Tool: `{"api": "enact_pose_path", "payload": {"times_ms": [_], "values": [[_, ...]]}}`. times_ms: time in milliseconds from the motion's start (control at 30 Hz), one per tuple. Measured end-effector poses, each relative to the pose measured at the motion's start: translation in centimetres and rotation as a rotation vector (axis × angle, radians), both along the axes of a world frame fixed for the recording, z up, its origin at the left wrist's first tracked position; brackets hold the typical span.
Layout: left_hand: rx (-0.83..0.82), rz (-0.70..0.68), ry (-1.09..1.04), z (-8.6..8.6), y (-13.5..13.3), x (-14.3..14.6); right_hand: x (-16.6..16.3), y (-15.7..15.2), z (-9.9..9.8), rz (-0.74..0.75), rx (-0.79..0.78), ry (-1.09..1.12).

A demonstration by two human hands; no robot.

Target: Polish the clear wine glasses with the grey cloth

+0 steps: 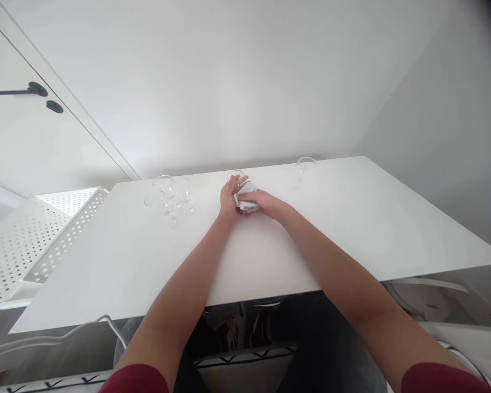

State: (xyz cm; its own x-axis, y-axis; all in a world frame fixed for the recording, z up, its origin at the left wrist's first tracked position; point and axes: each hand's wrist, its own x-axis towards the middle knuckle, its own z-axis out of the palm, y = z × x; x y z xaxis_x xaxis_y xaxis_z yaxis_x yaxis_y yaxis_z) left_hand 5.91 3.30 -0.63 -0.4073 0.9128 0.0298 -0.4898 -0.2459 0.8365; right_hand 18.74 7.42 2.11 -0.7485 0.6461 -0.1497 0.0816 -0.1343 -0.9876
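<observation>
Near the middle of the white table, my left hand (229,197) is closed around a clear wine glass (237,174), whose rim shows above the fingers. My right hand (265,202) grips a crumpled white cloth (247,203) and presses it against the glass. The lower part of this glass is hidden by the hands and the cloth. Both arms reach forward over the table, in dark red sleeves.
Several clear stemmed glasses (172,197) stand close together on the left of the white table (147,273). Another clear glass (302,172) stands right of my hands. A white perforated cart (28,240) is beyond the left edge. A cable (65,337) runs below the front edge.
</observation>
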Motion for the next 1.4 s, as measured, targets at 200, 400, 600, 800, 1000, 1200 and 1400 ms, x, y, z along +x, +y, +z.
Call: {"api": "enact_pose_path", "payload": {"times_ms": [200,400,600,800,1000,1200,1400], "values": [[0.066,0.007,0.001,-0.1,0.1,-0.1,0.2,1.0,-0.9,-0.048,0.34,-0.148],[0.169,0.047,0.104,-0.4,0.1,0.0,-0.1,3.4,-3.0,-0.267,1.029,-0.424],[0.19,0.144,0.142,-0.4,0.0,0.1,0.2,4.0,-3.0,-0.381,0.993,-0.214],[0.201,0.245,0.042,-0.2,-0.2,-0.7,0.5,4.5,-3.2,-0.758,0.656,-0.165],[0.265,0.193,-0.012,-0.2,-0.1,-0.9,-0.1,4.5,-3.6,-0.768,0.015,0.102],[0.293,0.154,0.023,0.1,-0.2,-0.1,-0.2,3.3,-1.5,-0.305,-0.268,0.524],[0.254,-0.034,-0.093,0.0,-0.3,-0.3,-0.2,2.7,-1.3,-0.361,-0.253,0.383]]}}
